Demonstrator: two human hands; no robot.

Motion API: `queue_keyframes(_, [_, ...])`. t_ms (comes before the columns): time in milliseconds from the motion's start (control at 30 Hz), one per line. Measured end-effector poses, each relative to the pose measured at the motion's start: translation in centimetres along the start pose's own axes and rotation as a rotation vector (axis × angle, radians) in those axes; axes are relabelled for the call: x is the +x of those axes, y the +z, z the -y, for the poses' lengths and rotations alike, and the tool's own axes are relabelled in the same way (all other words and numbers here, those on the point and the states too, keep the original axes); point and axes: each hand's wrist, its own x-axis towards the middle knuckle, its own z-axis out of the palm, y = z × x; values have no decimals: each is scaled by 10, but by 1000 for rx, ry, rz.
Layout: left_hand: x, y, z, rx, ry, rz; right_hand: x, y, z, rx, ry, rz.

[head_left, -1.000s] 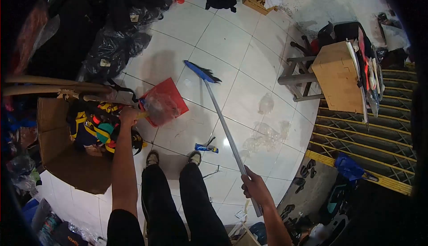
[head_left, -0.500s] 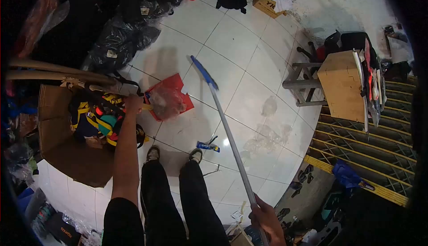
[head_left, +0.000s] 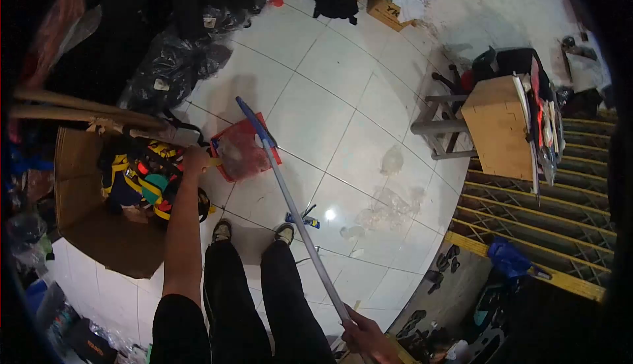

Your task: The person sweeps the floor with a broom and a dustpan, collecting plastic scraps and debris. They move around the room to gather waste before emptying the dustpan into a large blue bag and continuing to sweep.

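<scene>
The left arm reaches out nearly straight, the left hand closed round the handle of the dustpan, just ahead of it. The right hand, low and near the legs, wraps the broom, whose head crosses the dustpan's right edge; contact cannot be told.

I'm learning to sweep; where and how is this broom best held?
Probably by the grey pole, near its upper end, wrapped from the person's right: it is slim and slants toward the right hand, away from the blue head.
</scene>
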Motion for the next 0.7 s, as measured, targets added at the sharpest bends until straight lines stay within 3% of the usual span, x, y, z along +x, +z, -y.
queue_keyframes(33, [-13,-19,-11,182,95,-8,-19,6,14,7,79,-131])
queue_keyframes(133, [-15,-32,-30,481,334,-165,-34,-36,-11,158,-14,-138])
queue_keyframes(200, [15,-13,-42,-414,-34,-23,-37,-87,-23,100,-148,-313])
queue_keyframes(233, [20,-24,-65,-407,-3,-17,-35,-101,-13,76,-194,-401])
queue_keyframes(300, [6,-63,-114,-507,-334,25,-16,-141,-5,10,-264,-559])
queue_keyframes(400, [-4,-88,-172,-521,-341,-75,34,-208,14,10,-333,-702])
queue_keyframes(433, [10,-76,-175,-541,-362,12,48,-230,26,-14,-370,-695])
queue_keyframes(567, [17,-73,-224,-541,-319,20,133,-307,45,59,-367,-629])
queue_keyframes(667, [17,-75,-250,-530,-324,-42,150,-296,33,184,-298,-496])
queue_keyframes(700, [19,-76,-257,-446,-267,-9,132,-262,34,140,-303,-570])
